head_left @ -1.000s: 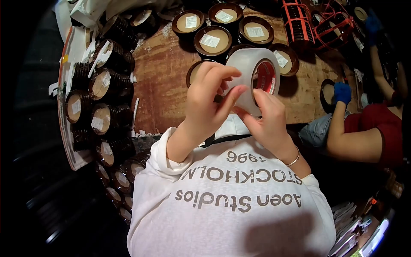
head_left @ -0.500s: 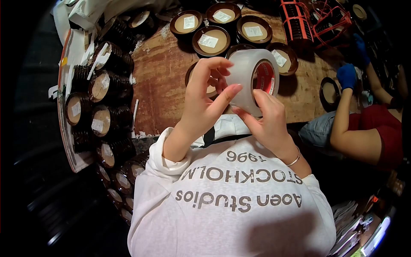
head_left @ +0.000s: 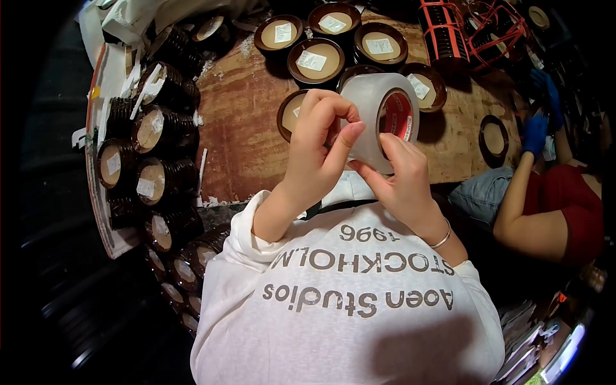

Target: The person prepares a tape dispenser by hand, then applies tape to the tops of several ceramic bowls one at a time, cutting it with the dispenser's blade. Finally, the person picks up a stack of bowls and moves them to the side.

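Observation:
A wide roll of clear packing tape [head_left: 370, 90] with a red printed core is held up in front of my chest. My right hand [head_left: 405, 176] is closed on its near edge, with fingers in the core and the thumb underneath. At the roll's left side, my left hand [head_left: 324, 138] has thumb and fingertips drawn together in a pinch. Whatever is between those fingertips, if anything, is too small to make out. Just behind the hands, a brown-rimmed dish [head_left: 287, 122] is partly hidden.
Several round dark-rimmed dishes with white labels, one a labelled dish [head_left: 316, 69], stand on the wooden table [head_left: 237, 128]. Stacked dishes [head_left: 153, 181] line the left edge. Red straps bind a dark bundle [head_left: 443, 38] at the back right. A co-worker's blue-gloved hand [head_left: 534, 135] is at right.
My left hand has moved slightly right, and its thumb and fingers have closed from apart into a pinch. The tape roll stays nearly still. The co-worker's gloved hands have shifted right.

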Motion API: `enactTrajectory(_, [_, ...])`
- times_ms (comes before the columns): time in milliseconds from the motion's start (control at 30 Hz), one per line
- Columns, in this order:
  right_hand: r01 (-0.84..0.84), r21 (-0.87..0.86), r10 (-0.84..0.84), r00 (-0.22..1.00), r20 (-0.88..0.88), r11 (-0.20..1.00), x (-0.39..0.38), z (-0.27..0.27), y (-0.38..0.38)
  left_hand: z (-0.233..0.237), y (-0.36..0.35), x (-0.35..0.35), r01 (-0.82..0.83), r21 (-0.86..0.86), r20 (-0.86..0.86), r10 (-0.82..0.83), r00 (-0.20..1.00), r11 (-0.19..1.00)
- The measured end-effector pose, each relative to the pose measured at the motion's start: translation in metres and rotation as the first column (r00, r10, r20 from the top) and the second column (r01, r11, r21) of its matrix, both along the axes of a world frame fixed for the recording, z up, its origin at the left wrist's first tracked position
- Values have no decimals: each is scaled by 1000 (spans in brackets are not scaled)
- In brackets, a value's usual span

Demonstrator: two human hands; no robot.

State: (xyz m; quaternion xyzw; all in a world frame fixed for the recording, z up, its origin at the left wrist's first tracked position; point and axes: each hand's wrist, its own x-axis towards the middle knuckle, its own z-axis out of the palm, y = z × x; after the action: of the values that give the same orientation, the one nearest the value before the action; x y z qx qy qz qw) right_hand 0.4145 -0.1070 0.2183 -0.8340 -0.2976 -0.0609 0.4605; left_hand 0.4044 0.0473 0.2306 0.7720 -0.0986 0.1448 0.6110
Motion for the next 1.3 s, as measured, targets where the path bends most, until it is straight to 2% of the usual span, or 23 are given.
enactTrajectory(67, [1, 28, 0, 998, -61, 1000, 2, 3, -2, 1, 4, 1, 34, 53, -2, -34, 999, 998])
enactTrajectory(133, [5, 57, 1, 993, -120, 998, 4, 7, -3, 0, 7, 1, 132, 100, 95, -141, 985, 986])
enactTrajectory(200, [-1, 173, 41, 973, -226, 985, 5, 10, -4, 6, 12, -1, 147, 123, 89, -159, 983, 981])
enactTrajectory(267, [-26, 138, 63, 961, -270, 990, 5, 11, -9, 10, 14, -5, 164, 144, 82, -177, 981, 976])
enactTrajectory(333, [-56, 105, 87, 945, -314, 993, 5, 11, -10, 12, 17, -8, 104, 357, 201, -185, 962, 928])
enactTrajectory(367, [-40, 167, 92, 944, -317, 985, 5, 10, -7, 11, 19, -6, 103, 358, 201, -184, 962, 928])
enactTrajectory(433, [-26, 227, 100, 942, -320, 973, 4, 11, -4, 7, 22, -1, -204, 369, 422, 33, 906, 907])
enactTrajectory(467, [-22, 202, 87, 943, -320, 979, 3, 13, -3, 4, 22, 0, -205, 369, 422, 33, 906, 907])
enactTrajectory(533, [-18, 175, 74, 945, -318, 984, 4, 13, -3, 2, 19, 2, -172, 200, 350, 93, 932, 965])
enactTrajectory(600, [-73, 88, 90, 974, -206, 993, 5, 9, -2, 6, 15, 3, -174, 256, 366, 71, 928, 951])
enactTrajectory(667, [-89, 82, 107, 962, -253, 993, 5, 11, -3, 0, 15, 3, -205, 455, 452, -26, 892, 866])
enactTrajectory(700, [-101, 76, 119, 947, -299, 992, 5, 13, -3, 3, 8, 2, -225, 369, 455, 36, 890, 902])
enactTrajectory(733, [-99, 77, 118, 947, -298, 992, 5, 13, -3, 1, 6, 1, -224, 370, 456, 34, 889, 902])
enactTrajectory(833, [-90, 134, 131, 932, -337, 987, 4, 14, -1, -6, 6, -1, -230, 352, 488, 32, 872, 907])
enactTrajectory(900, [-104, 188, 169, 912, -374, 977, 4, 13, -1, -9, 6, 1, -319, 392, 598, 24, 801, 863])
enactTrajectory(1000, [-115, 222, 197, 897, -396, 968, 4, 13, -2, -5, 6, -2, -364, 418, 640, 14, 768, 832])
enactTrajectory(1133, [-127, 234, 224, 862, -455, 964, 4, 21, -5, 1, 11, -8, -352, 431, 657, -22, 753, 831])
enactTrajectory(1200, [-111, 392, 296, 842, -450, 913, 2, 20, -4, 7, 13, -11, -326, 428, 692, -74, 718, 843])
enactTrajectory(1233, [-114, 393, 299, 842, -449, 912, 2, 21, -5, 11, 16, -19, -285, 467, 641, -98, 761, 837])
enactTrajectory(1300, [-138, 350, 295, 844, -448, 927, 4, 23, -8, 12, 15, -26, -269, 469, 634, -109, 765, 841])
